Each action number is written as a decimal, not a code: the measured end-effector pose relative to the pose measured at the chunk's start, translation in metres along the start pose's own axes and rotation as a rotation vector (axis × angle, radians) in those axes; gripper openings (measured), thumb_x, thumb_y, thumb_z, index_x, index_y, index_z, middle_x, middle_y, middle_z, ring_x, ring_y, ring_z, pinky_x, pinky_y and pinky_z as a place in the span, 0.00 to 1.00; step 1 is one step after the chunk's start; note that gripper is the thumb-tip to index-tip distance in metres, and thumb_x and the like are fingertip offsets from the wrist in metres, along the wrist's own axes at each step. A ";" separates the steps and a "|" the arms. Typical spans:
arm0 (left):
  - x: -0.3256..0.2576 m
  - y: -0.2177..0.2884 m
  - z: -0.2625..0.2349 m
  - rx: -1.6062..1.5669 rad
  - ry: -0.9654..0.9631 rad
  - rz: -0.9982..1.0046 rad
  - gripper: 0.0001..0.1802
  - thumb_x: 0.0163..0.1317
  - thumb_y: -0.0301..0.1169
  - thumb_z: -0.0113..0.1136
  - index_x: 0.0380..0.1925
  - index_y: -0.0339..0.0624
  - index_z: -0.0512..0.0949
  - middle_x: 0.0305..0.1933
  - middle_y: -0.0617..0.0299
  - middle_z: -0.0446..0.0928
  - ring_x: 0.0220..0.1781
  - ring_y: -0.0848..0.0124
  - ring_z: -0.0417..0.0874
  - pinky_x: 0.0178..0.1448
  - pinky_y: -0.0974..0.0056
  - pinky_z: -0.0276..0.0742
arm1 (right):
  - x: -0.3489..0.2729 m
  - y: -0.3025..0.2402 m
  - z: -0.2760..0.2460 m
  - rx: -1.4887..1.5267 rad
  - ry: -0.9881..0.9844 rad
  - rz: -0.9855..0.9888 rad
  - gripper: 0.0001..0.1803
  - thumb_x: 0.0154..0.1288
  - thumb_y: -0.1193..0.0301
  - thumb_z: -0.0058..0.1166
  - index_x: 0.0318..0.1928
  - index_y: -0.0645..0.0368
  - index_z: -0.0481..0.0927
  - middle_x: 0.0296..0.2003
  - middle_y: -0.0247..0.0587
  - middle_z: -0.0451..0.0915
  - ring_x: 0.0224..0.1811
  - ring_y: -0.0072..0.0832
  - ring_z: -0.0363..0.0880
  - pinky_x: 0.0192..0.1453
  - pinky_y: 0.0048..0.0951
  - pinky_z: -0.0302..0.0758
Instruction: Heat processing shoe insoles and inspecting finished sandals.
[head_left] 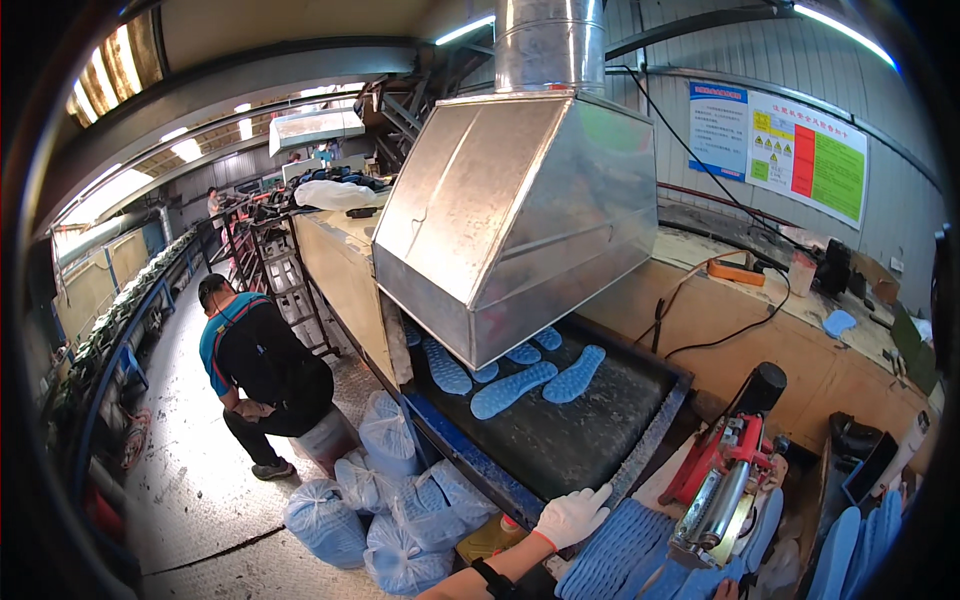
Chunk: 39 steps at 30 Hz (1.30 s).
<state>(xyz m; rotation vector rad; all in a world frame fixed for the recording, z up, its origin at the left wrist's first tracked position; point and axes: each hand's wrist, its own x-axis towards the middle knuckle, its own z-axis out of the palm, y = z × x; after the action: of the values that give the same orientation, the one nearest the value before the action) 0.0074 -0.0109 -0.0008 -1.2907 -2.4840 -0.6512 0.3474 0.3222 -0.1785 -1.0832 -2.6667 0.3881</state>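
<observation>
My left hand (572, 518), in a white glove, rests by the near corner of the belt frame (636, 462). Its fingers are stretched out and hold nothing that I can see. Bare fingertips of my right hand (727, 590) just show at the lower edge, beside the blue insoles; the rest of that hand is out of view. A pile of blue insoles (612, 553) lies just right of my left hand. Over the pile stands a red machine with a steel roller (722, 500). Several more blue insoles (513, 391) lie on the black belt (590, 440), some partly under the metal hood.
A large metal hood (500, 220) with a duct hangs over the belt. Tied clear bags of blue pieces (405, 510) stand on the floor at left. Beyond them a person (265, 360) sits bent forward. More blue insoles (850, 550) stand at far right. An orange tool (735, 272) lies on the back bench.
</observation>
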 end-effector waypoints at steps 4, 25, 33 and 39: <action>0.004 0.006 -0.008 -0.011 0.007 -0.086 0.21 0.64 0.43 0.51 0.54 0.47 0.73 0.32 0.54 0.77 0.31 0.60 0.83 0.31 0.56 0.79 | -0.007 -0.043 -0.036 0.174 -0.025 0.192 0.29 0.73 0.54 0.37 0.61 0.65 0.71 0.61 0.60 0.69 0.65 0.56 0.63 0.72 0.47 0.50; 0.021 0.021 -0.030 -0.088 -0.165 -0.232 0.15 0.61 0.40 0.48 0.43 0.43 0.71 0.29 0.46 0.79 0.33 0.48 0.83 0.38 0.45 0.78 | -0.007 -0.026 -0.012 0.451 0.140 0.233 0.20 0.71 0.62 0.43 0.51 0.67 0.75 0.47 0.60 0.78 0.49 0.50 0.77 0.54 0.41 0.72; 0.014 -0.005 0.005 -0.015 0.010 -0.083 0.28 0.61 0.40 0.54 0.60 0.44 0.67 0.36 0.48 0.80 0.35 0.50 0.81 0.39 0.49 0.77 | 0.001 -0.090 -0.044 0.457 0.273 0.226 0.16 0.69 0.62 0.45 0.42 0.61 0.78 0.41 0.56 0.78 0.47 0.51 0.75 0.53 0.43 0.71; 0.018 0.023 -0.002 -0.015 -0.005 -0.131 0.22 0.60 0.39 0.55 0.53 0.43 0.74 0.38 0.49 0.80 0.37 0.52 0.82 0.41 0.51 0.78 | -0.011 -0.086 -0.055 0.510 0.250 0.266 0.16 0.69 0.62 0.45 0.42 0.62 0.78 0.41 0.55 0.78 0.47 0.50 0.75 0.53 0.41 0.71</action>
<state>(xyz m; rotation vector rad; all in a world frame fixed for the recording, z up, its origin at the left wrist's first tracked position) 0.0162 0.0123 0.0144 -1.1430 -2.5899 -0.6990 0.3171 0.2636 -0.0996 -1.2163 -2.0468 0.8618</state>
